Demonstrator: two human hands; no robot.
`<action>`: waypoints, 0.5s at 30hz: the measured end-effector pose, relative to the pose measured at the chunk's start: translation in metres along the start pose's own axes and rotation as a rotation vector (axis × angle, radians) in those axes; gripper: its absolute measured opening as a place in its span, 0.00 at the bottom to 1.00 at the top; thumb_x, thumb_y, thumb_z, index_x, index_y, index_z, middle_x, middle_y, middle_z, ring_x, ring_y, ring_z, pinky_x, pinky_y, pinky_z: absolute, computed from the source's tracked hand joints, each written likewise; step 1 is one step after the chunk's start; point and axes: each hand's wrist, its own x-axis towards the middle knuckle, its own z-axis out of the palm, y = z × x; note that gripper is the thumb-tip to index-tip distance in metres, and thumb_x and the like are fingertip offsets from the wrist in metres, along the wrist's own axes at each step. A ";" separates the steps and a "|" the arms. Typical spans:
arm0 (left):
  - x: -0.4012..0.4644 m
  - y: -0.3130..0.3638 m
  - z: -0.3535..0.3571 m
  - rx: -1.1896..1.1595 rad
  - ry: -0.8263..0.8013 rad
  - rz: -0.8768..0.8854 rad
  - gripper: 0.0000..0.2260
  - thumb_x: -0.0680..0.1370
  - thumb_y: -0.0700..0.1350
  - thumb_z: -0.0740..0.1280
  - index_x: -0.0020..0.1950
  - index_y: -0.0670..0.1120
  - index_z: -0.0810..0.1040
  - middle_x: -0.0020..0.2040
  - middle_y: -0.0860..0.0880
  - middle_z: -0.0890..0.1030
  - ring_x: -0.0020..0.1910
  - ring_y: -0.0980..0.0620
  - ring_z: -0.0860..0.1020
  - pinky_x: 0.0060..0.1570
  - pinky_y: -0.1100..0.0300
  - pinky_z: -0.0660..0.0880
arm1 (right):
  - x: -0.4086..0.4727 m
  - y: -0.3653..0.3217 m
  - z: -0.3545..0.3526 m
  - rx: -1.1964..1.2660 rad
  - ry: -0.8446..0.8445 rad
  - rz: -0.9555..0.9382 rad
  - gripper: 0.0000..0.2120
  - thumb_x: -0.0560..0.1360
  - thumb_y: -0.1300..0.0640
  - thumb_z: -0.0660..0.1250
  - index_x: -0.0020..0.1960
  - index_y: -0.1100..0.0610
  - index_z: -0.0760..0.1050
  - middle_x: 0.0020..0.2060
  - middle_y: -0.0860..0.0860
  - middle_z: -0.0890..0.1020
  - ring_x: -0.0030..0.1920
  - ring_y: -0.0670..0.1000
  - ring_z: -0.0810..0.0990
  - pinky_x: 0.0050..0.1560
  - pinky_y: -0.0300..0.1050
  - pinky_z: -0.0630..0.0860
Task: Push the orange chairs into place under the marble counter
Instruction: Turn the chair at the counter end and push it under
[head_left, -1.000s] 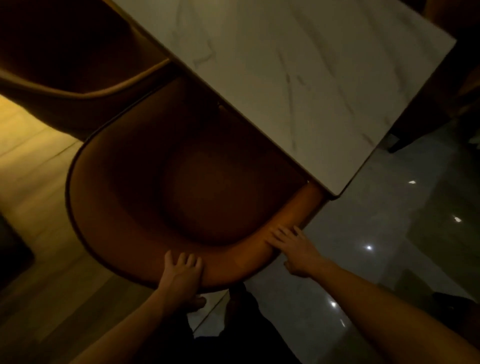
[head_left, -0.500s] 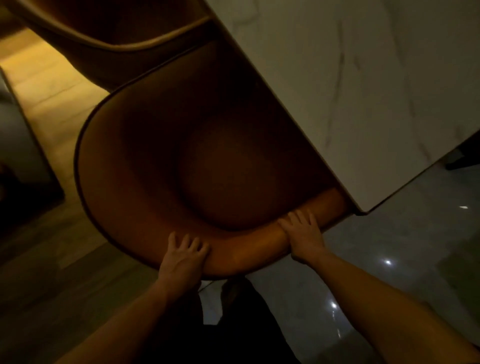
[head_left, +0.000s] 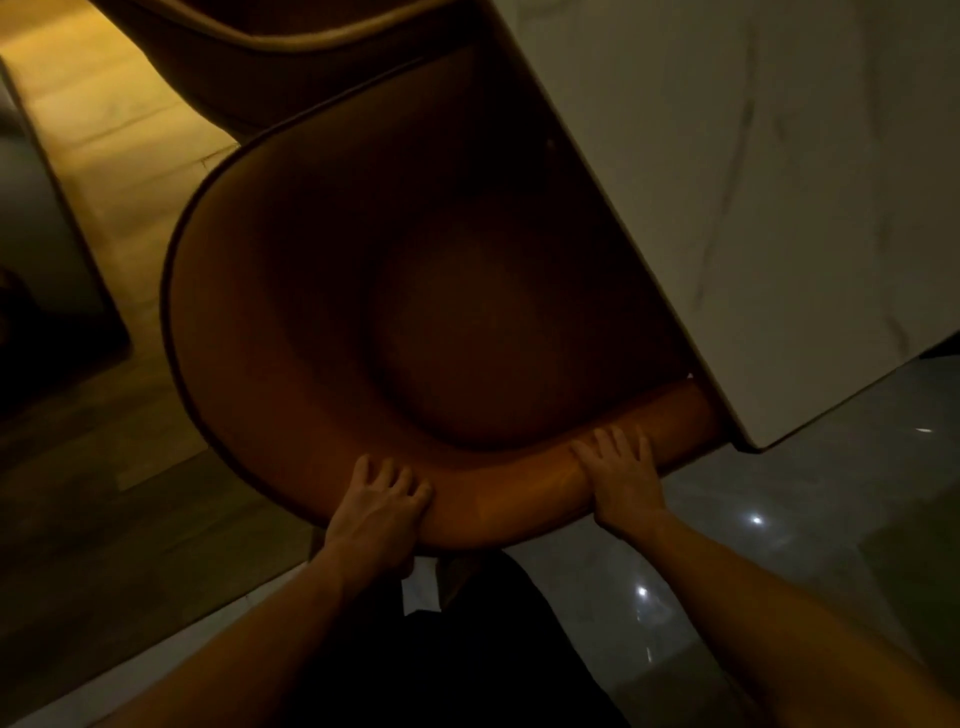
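**Both hands on chair back, seat half under table**

Left hand (head_left: 376, 506) grip curled over the orange chair (head_left: 332, 322) back rim; right hand (head_left: 621, 475) w/ fingers spread flat on it. Seat partly under marble table (head_left: 753, 182); second chair (head_left: 291, 57) beside, further along.

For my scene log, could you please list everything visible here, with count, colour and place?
orange chair: one, orange, centre, seat partly under the counter.
second orange chair: one, orange, top, beyond the first.
marble counter: one, white with grey veins, upper right.
wooden floor: one area, yellowish, left.
glossy tiled floor: one area, grey, lower right.
dark furniture: one, grey and dark, left edge; kind unclear.
left hand: on the near chair's back rim.
right hand: flat on the same rim, nearer the counter.
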 end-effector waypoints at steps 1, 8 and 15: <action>0.000 -0.001 0.001 0.001 -0.003 0.001 0.34 0.72 0.58 0.68 0.74 0.49 0.62 0.70 0.43 0.69 0.68 0.40 0.66 0.68 0.36 0.55 | 0.000 0.000 0.000 0.002 -0.001 0.002 0.45 0.47 0.60 0.80 0.64 0.51 0.74 0.59 0.58 0.77 0.62 0.63 0.73 0.67 0.64 0.55; 0.000 -0.005 -0.002 -0.072 0.012 0.017 0.26 0.76 0.53 0.63 0.73 0.49 0.65 0.68 0.43 0.71 0.68 0.40 0.67 0.70 0.35 0.53 | 0.001 0.001 -0.008 0.080 -0.016 0.010 0.38 0.49 0.63 0.77 0.59 0.49 0.76 0.55 0.54 0.79 0.58 0.59 0.74 0.65 0.62 0.63; -0.003 -0.006 -0.012 -0.110 -0.001 0.033 0.25 0.76 0.53 0.65 0.72 0.49 0.65 0.68 0.45 0.71 0.69 0.41 0.66 0.71 0.36 0.52 | 0.000 0.008 -0.011 0.156 0.024 -0.026 0.36 0.51 0.63 0.77 0.58 0.47 0.78 0.53 0.50 0.80 0.57 0.56 0.75 0.66 0.64 0.62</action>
